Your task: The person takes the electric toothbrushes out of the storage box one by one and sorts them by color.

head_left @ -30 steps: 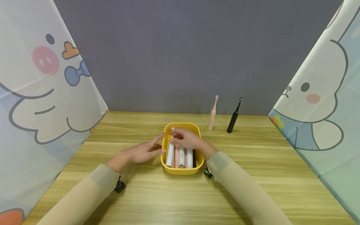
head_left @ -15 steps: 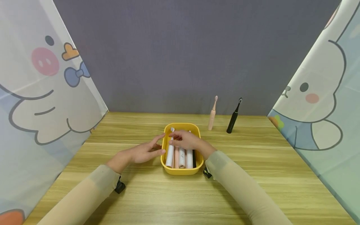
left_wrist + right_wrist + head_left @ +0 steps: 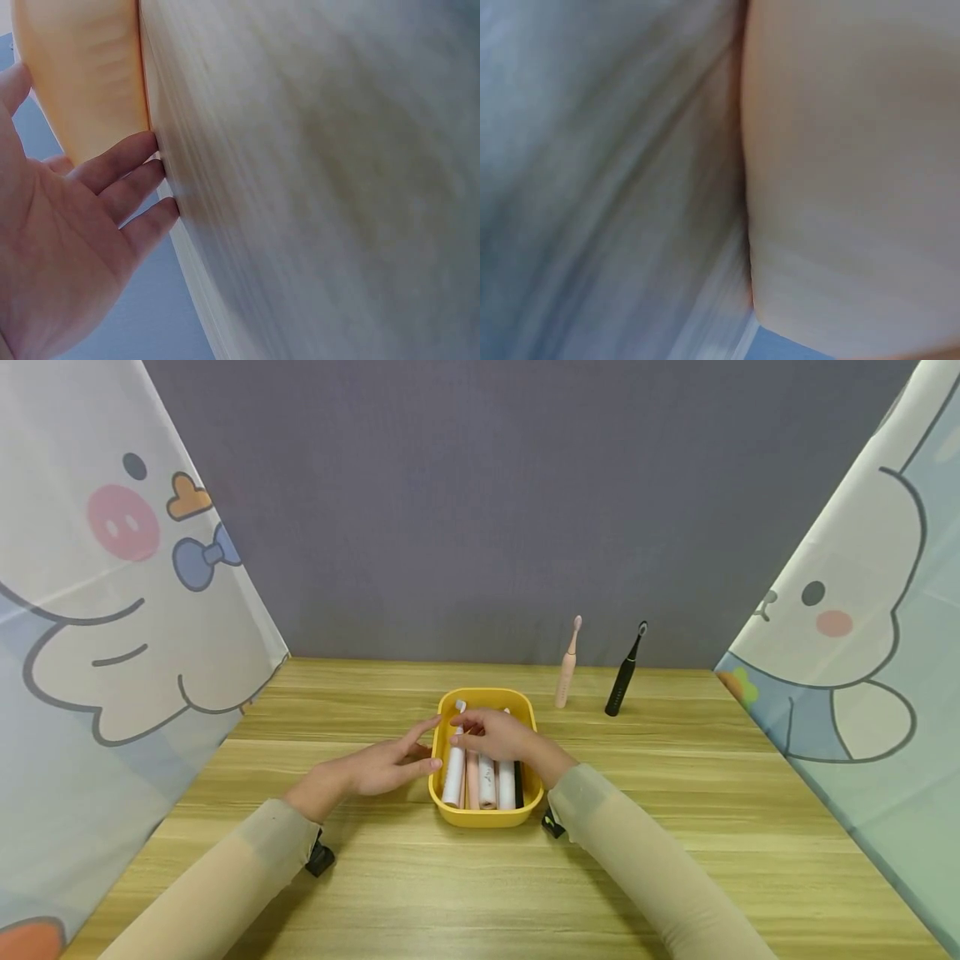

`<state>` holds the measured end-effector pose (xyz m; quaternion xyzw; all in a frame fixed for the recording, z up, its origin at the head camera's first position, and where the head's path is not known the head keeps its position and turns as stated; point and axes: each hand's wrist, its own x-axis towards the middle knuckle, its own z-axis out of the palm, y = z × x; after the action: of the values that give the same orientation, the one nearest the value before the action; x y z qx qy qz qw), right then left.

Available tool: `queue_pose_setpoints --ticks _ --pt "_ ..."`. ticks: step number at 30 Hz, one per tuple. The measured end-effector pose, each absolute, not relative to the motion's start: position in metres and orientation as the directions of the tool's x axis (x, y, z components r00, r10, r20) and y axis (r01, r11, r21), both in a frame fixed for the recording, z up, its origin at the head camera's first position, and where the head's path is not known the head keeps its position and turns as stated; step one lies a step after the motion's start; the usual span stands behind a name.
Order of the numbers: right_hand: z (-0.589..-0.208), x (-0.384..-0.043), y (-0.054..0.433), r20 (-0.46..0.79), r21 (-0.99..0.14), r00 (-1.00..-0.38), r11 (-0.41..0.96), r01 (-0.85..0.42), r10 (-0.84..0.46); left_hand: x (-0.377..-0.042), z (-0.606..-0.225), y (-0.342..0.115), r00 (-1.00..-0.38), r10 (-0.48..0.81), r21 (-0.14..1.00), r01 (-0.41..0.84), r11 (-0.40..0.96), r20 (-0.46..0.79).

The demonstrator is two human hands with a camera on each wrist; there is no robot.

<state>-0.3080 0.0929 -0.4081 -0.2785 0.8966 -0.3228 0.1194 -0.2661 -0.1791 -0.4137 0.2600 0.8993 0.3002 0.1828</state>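
The scene is being closed off at the rear by a grey wall (image 3: 480, 510) and at the sides by a left panel (image 3: 82, 652) and a right panel (image 3: 840, 710), both printed with cartoon animals. A wood-grain table (image 3: 450, 893) is being used as the work surface. A left sleeve (image 3: 217, 877) and a right sleeve (image 3: 652, 860) are being extended over it. A yellow bin (image 3: 486, 817) is being supported at the table's middle, between the hands. The left hand (image 3: 386, 767) is being held at the bin's left wall, fingers spread and nothing gripped. The right hand (image 3: 498, 735) is being held over the bin, fingers bent, fingertips at the neck of a white brush (image 3: 453, 777); whether it is being pinched cannot be told, and the right wrist view is being filled by blurred surfaces. Beside the white brush, pink, white and black handles (image 3: 487, 783) are being contained side by side. Behind the bin and to its right, a black brush (image 3: 621, 683) and a pink brush (image 3: 566, 681) are being kept upright, apart from each other. A small black device (image 3: 320, 860) is being carried under the left wrist.
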Motion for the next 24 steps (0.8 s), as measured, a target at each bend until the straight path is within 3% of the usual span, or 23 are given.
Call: queue_pose_setpoints --ticks 24 --pt "-0.404 -0.3031 0.0948 0.059 -0.659 -0.831 0.603 -0.449 -0.553 -0.2637 -0.4117 -0.1792 -0.79 0.586 0.65 0.35 0.675 -0.183"
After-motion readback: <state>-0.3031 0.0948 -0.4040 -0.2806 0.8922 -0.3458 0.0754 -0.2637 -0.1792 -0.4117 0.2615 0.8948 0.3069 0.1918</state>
